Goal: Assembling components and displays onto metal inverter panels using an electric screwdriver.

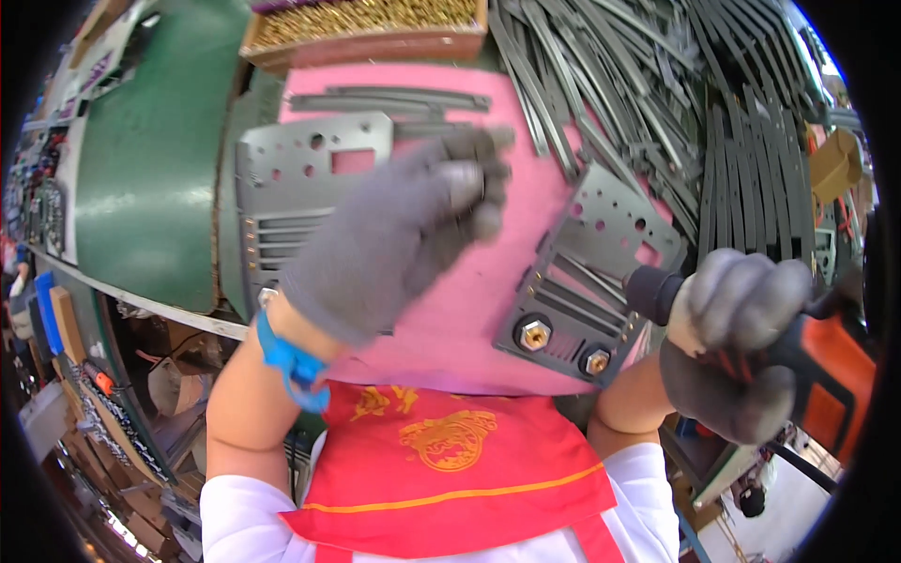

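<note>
My left hand (399, 230), in a grey glove, hovers above the pink work mat with its fingers curled in and the thumb against them. Whatever may be in that grip is too small or hidden to make out. Partly beneath it lies a grey metal panel (282, 164) with holes and slots. In my right hand (741, 310), also gloved, is an orange-and-black power screwdriver (831, 375); its dark nose (652, 294) reaches the edge of a second grey panel (615, 225). This panel lies tilted on the mat, bearing two brass fittings with hex nuts (535, 334).
A box of small brass screws (366, 28) stands at the far edge of the pink mat (450, 319). Loose grey metal strips (601, 75) pile up at the far right, with darker strips (755, 178) beside them. Two thin strips (389, 99) lie on the mat. Left is a green tabletop (141, 188).
</note>
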Available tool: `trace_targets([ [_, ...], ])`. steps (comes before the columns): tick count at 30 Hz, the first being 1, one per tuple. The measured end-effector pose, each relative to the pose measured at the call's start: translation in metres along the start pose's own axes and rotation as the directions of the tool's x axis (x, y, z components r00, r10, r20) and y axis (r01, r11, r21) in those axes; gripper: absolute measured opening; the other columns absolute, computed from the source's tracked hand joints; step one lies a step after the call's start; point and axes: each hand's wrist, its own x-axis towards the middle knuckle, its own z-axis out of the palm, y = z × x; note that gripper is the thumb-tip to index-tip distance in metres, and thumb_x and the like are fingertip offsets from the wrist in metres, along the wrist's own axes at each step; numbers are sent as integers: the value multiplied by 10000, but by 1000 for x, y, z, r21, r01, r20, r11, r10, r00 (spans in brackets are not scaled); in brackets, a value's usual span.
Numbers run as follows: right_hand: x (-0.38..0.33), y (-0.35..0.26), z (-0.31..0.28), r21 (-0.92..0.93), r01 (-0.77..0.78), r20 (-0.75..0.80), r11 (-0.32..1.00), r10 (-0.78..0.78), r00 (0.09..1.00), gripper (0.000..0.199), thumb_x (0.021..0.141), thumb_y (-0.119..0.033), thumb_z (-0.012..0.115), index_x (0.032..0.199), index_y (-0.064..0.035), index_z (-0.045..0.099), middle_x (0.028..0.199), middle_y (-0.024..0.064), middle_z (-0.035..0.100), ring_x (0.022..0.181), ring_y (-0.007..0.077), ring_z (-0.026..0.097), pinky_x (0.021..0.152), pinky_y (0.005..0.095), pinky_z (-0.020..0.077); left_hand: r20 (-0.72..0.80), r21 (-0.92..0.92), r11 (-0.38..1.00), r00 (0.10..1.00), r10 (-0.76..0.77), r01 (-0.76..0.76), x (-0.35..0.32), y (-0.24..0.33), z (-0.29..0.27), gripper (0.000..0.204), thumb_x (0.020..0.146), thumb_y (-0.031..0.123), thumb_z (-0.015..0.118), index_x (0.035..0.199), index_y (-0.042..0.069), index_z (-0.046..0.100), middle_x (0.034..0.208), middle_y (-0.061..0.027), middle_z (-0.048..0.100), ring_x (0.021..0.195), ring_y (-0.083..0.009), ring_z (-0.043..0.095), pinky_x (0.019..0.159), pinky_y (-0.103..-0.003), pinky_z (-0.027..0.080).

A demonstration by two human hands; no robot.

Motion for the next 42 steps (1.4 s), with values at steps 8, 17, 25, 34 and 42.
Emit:
trace_targets([
  [8, 7, -26, 12, 225, -125, 17, 966, 124, 992, 207, 679, -200, 704, 710, -102, 524, 701, -17, 516, 616, 88, 502, 599, 238, 367, 91, -96, 930, 934, -346, 354, -12, -67, 9, 474, 991, 253, 548, 1369, -7, 433, 1072, -74, 581, 841, -133, 627, 773, -251, 530],
  [17, -6, -30, 17, 292, 92, -63, 952, -77, 995, 278, 586, -80, 772, 671, -163, 520, 660, -75, 580, 544, 56, 541, 618, 210, 428, 80, -201, 911, 933, -350, 359, -17, -67, 19, 413, 973, 326, 582, 1260, 34, 530, 946, 0, 532, 724, -42, 539, 572, -177, 435],
  [25, -7, -26, 22, 234, 140, -189, 962, -96, 977, 193, 641, -124, 684, 651, -152, 494, 636, -44, 570, 520, 60, 538, 629, 219, 434, 88, -246, 893, 926, -366, 376, -18, -69, 12, 363, 980, 307, 574, 1236, 51, 545, 947, 18, 529, 758, -32, 530, 583, -173, 427],
  [34, -8, -24, 22, 322, 153, -235, 934, -78, 969, 194, 663, -150, 661, 652, -153, 467, 645, -40, 539, 532, 61, 508, 633, 227, 398, 151, -255, 895, 929, -337, 366, -15, -73, 8, 340, 975, 297, 583, 1203, 46, 560, 883, 7, 561, 720, -42, 546, 586, -185, 445],
  [42, -9, -25, 16, 236, 144, -165, 961, -106, 981, 212, 688, -194, 647, 652, -157, 441, 655, -33, 501, 549, 69, 472, 625, 237, 363, 69, -99, 952, 956, -285, 290, -15, -69, 14, 356, 964, 318, 598, 1165, 24, 585, 894, -25, 583, 737, -70, 561, 591, -219, 468],
])
